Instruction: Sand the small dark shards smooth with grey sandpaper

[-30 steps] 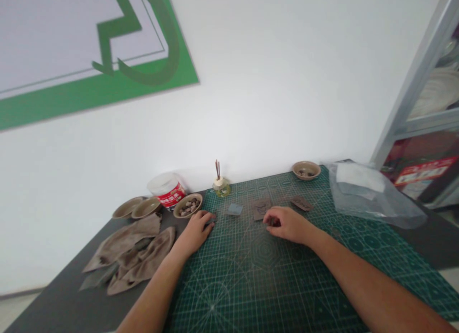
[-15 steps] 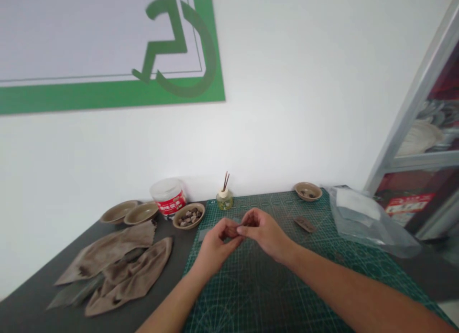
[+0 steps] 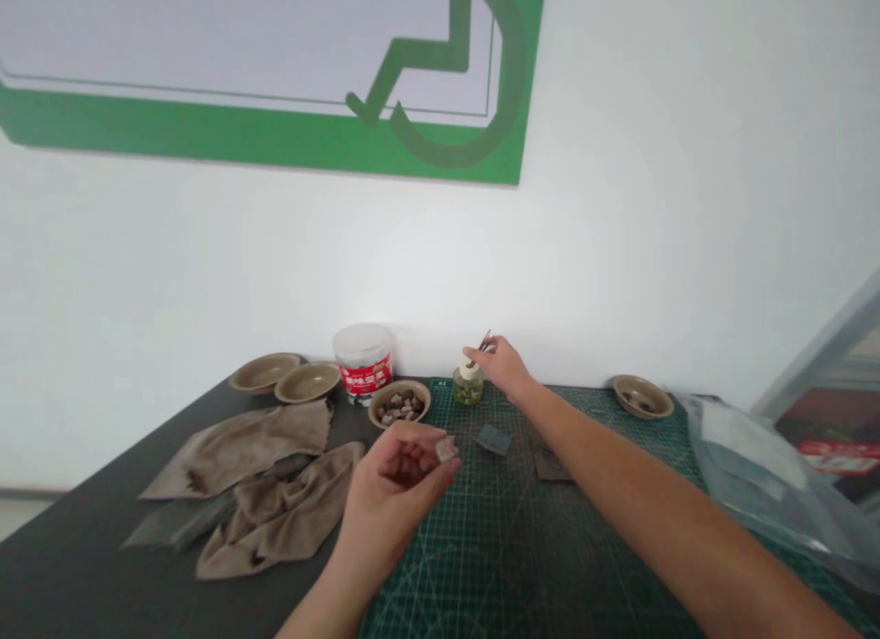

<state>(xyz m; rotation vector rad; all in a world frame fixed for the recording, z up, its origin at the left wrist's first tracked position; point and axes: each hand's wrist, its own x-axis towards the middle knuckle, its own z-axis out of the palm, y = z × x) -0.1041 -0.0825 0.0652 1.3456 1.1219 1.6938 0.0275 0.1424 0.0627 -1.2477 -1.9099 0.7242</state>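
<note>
Head view, looking down the table at both of my hands. My left hand (image 3: 391, 492) is half closed, palm turned upward, with a small pale chip (image 3: 446, 449) pinched at the fingertips, just over the near edge of the green cutting mat (image 3: 522, 566). The chip is squarish, rough-edged and greyish pink; it is too small here to tell its material. My right hand (image 3: 504, 366) is stretched out with the fingers extended, at the top of the reed diffuser bottle (image 3: 468, 387). Whether it grips the dark reed sticks (image 3: 485, 342) I cannot tell. Risks, as judged: the chip sits so far out on my fingertips that a slack pinch could drop it onto the mat, or into the tan bowl of small rough pieces (image 3: 399, 404) just beside my left hand, where it could be hard to pick out. A careless sweep of my right hand could tip the bottle and spill its liquid toward the grey-blue square (image 3: 493, 440) and the brown piece (image 3: 552, 465) lying on the mat
</note>
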